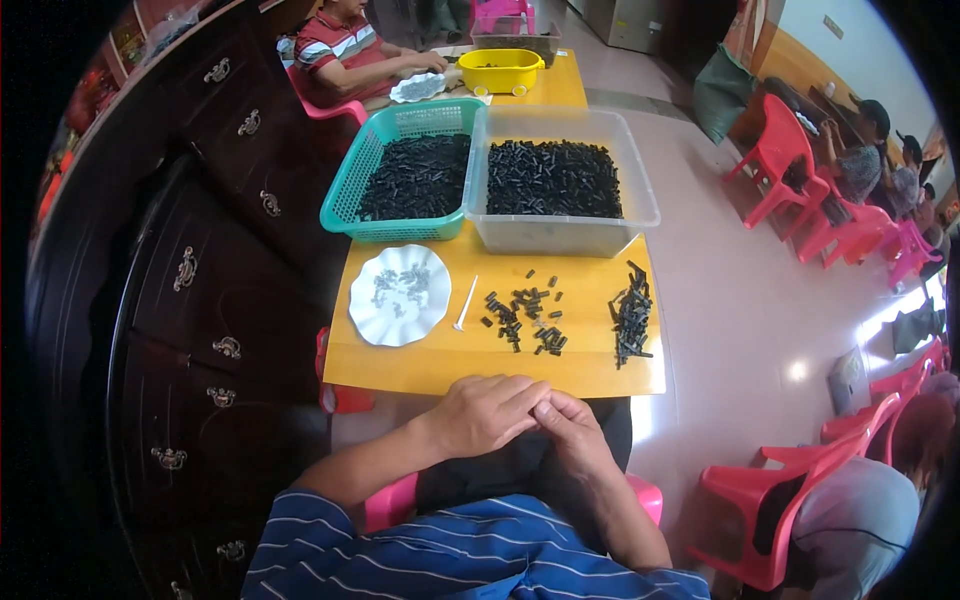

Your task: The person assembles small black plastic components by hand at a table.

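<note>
Up against the near edge of the yellow table (400, 370), both forearms angle inward. The left hand (488, 415) is palm down, fingers reaching across; the right hand (572, 425) has its thumb uppermost, and their fingertips meet closely. Whether anything small is pinched there I cannot tell, since the fingers cover it. On the table's far part stand a clear bin (560, 236) and, farther left, a green basket (395, 230), both holding black pieces. A wavy-edged white plate (375, 328) with small translucent bits sits table-left. Beyond the hands, a black heap (632, 315) lies table-right, loose black pieces (520, 300) mid-table, and a slim white stick (468, 300) left of mid-table.
</note>
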`<state>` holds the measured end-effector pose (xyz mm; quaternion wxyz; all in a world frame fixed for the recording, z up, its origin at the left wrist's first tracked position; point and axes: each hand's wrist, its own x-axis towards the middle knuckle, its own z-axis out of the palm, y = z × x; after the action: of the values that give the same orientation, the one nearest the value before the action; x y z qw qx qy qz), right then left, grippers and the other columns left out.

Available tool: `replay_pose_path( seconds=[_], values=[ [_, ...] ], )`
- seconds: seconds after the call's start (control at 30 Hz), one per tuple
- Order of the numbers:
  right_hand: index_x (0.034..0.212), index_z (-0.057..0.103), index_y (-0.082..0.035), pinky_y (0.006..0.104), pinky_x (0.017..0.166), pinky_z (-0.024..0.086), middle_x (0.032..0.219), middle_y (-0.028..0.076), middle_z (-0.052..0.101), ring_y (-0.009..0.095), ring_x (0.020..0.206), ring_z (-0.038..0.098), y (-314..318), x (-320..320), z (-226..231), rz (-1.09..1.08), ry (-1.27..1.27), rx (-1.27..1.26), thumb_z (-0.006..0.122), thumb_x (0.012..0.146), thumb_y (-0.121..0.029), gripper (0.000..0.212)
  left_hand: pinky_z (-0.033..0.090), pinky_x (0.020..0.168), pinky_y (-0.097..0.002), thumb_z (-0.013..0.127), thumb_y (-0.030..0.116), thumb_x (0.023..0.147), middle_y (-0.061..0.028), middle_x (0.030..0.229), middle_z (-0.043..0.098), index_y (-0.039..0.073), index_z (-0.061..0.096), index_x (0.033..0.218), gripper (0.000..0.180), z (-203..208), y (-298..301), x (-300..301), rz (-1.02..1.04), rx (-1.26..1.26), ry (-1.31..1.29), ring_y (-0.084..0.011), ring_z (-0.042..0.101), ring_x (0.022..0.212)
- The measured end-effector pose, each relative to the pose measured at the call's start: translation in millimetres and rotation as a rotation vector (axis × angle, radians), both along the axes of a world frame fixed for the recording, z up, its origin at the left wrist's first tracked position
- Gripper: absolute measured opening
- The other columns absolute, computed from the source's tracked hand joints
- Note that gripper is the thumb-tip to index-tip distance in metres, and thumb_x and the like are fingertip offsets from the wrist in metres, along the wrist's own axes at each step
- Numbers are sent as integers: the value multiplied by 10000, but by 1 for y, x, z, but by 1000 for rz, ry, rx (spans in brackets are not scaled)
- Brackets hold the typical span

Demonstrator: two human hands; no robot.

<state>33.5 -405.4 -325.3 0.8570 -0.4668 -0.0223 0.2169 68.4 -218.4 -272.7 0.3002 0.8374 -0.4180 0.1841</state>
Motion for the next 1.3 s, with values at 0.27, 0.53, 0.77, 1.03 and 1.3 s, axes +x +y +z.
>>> replay_pose_path(
  seconds=[0.27, 0.53, 0.77, 1.03, 1.3],
  values=[
    [1097, 714, -8, 268, 858, 464, 989, 19, 702, 100, 904, 589, 9, -1, -9, 34, -31, -1, 574, 1059, -271, 300, 558, 647, -342, 733, 99, 822, -80, 893, 675, 44, 666, 1109, 300, -12, 7, -7, 66, -2, -70, -239, 701, 764],
    [1117, 714, -5, 270, 877, 488, 987, 29, 704, 108, 924, 613, 0, 1, -10, 130, -25, 45, 586, 1053, -271, 303, 583, 727, -357, 792, 117, 801, -120, 972, 713, 34, 714, 1097, 317, 1, 7, -15, 55, 21, 118, -280, 723, 835],
    [1124, 710, -11, 270, 894, 501, 1017, 38, 709, 118, 945, 637, -9, -4, -23, 217, -76, 29, 591, 1052, -284, 306, 554, 731, -356, 774, 100, 825, -102, 938, 717, 55, 749, 1042, 223, 10, 14, -15, -55, -89, 434, -281, 711, 843],
    [1154, 689, -52, 252, 875, 492, 1047, 25, 707, 100, 932, 633, -8, -10, -36, 202, 27, -23, 581, 1055, -274, 265, 556, 700, -399, 642, 108, 883, -163, 864, 723, 47, 721, 960, 126, 24, 67, 56, 444, 103, 453, -324, 716, 777],
    [1129, 698, -56, 235, 821, 501, 1004, 17, 722, 88, 876, 642, -16, -4, -38, 101, 88, 56, 598, 1042, -215, 207, 526, 717, -250, 654, 65, 934, -42, 940, 731, -22, 679, 1214, 294, 32, 91, 132, 562, -303, 256, -90, 640, 774]
  ],
)
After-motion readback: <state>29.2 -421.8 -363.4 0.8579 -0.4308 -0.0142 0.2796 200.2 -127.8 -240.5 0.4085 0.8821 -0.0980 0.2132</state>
